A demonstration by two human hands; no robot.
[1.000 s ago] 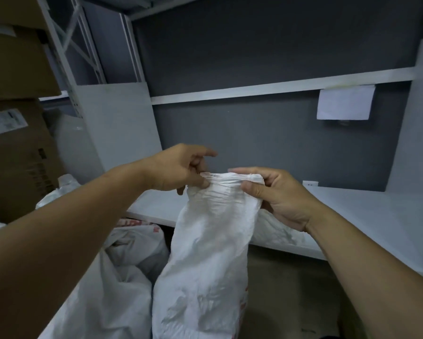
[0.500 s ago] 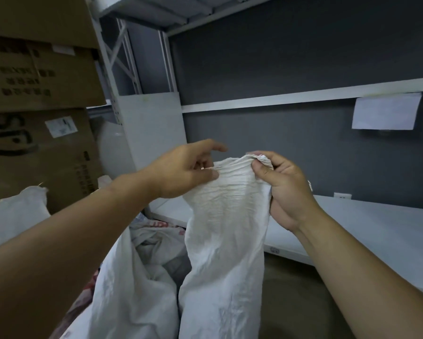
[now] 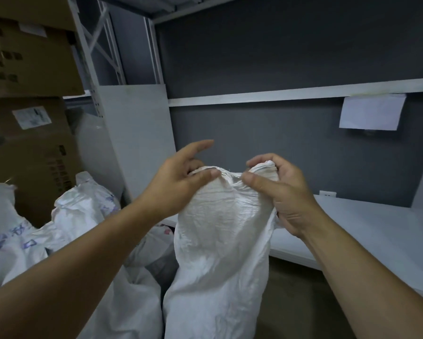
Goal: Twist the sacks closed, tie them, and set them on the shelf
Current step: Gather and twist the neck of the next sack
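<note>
- We had the sack (image 3: 220, 241) hanging between both hands, mouth up at finger level, body drooping below our wrists.
- Our left hand (image 3: 178, 182) pinched the left side of the rim, thumb in front, fingers behind, index finger sticking out free.
- Our right hand (image 3: 279, 192) was curled round a bunched wad of the rim's right side, thumb pressed on the front.
- Between the two thumbs the rim sagged in a dip, so by our read the mouth wasn't twisted or tied yet.
- Fabric looked like thin woven plastic: soft, crinkly, probably a bit slick. It hung limp, so we guessed light, though the contents weren't visible.
- Best hold, we reckoned: gather the whole neck just under the rim in one fist and twist with the other. Pinching only the edge risked it sliding out.
- The shelf (image 3: 377, 228) ran below and right of our right hand; more sacks (image 3: 83, 209) slumped down left of our left forearm.
</note>
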